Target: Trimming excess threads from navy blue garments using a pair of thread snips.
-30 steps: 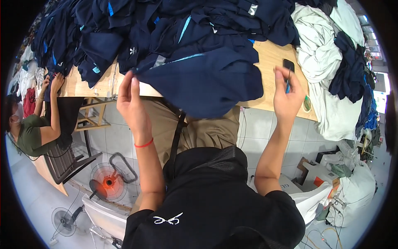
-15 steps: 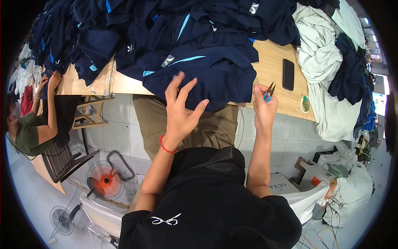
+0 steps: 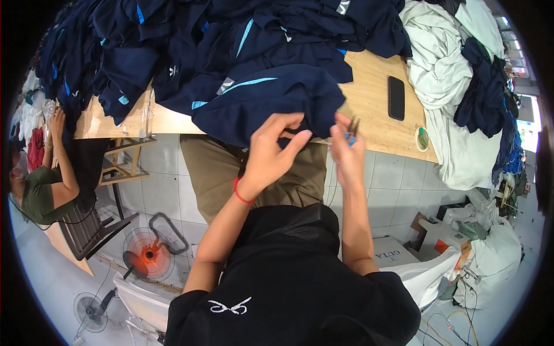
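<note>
A navy garment [image 3: 248, 118] with a light blue strip and a grey patch lies at the front edge of the wooden table, its near part hanging over. My left hand [image 3: 276, 151], with a red cord at the wrist, is over the garment's near edge. Its fingers are curved and its thumb stands apart from them, with dark cloth showing in the gap. Just right of the garment, my right hand [image 3: 348, 158] is closed around small thread snips [image 3: 353, 131] with blue on them, blades pointing up; motion blurs them somewhat.
More navy garments [image 3: 173, 34] pile up at the back. On the wooden table [image 3: 375, 130], a black phone [image 3: 396, 98] lies at right, before pale cloth [image 3: 441, 63]. A co-worker [image 3: 43, 184] sits at far left. Fans [image 3: 149, 254] and boxes [image 3: 392, 254] stand on the floor.
My left hand has moved right and down, its spread fingers now curving in at the garment's edge. My right hand, with the snips, has moved left toward the garment.
</note>
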`<state>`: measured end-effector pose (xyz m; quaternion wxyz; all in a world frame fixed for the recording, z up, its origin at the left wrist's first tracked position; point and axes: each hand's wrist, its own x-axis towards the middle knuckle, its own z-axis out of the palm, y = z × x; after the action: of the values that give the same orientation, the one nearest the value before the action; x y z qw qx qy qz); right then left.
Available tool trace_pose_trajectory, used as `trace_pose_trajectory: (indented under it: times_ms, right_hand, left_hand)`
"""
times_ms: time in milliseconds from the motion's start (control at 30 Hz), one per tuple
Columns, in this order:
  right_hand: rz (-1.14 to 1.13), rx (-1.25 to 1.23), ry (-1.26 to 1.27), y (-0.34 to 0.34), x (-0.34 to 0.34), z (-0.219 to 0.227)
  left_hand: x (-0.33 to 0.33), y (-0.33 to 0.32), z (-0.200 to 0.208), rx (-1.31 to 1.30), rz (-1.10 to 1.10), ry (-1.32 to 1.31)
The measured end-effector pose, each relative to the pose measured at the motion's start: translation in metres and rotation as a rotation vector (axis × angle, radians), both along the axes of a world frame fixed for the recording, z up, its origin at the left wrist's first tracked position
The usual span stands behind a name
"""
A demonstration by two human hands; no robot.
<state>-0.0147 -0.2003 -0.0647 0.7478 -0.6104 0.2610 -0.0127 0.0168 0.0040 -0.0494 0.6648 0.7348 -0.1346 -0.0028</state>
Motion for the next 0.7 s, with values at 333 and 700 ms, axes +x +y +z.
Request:
trace_pose_trajectory:
  times_ms: [333, 700]
  right_hand:
    - [0.298, 0.300, -0.239, 0.020, -0.026, 0.023]
    - [0.088, -0.393, -0.173, 0.031, 0.035, -0.046]
  left_hand:
    - [0.007, 0.032, 0.000, -0.435, 0.399, 0.452]
    - [0.002, 0.103, -0.030, -0.409, 0.504, 0.353]
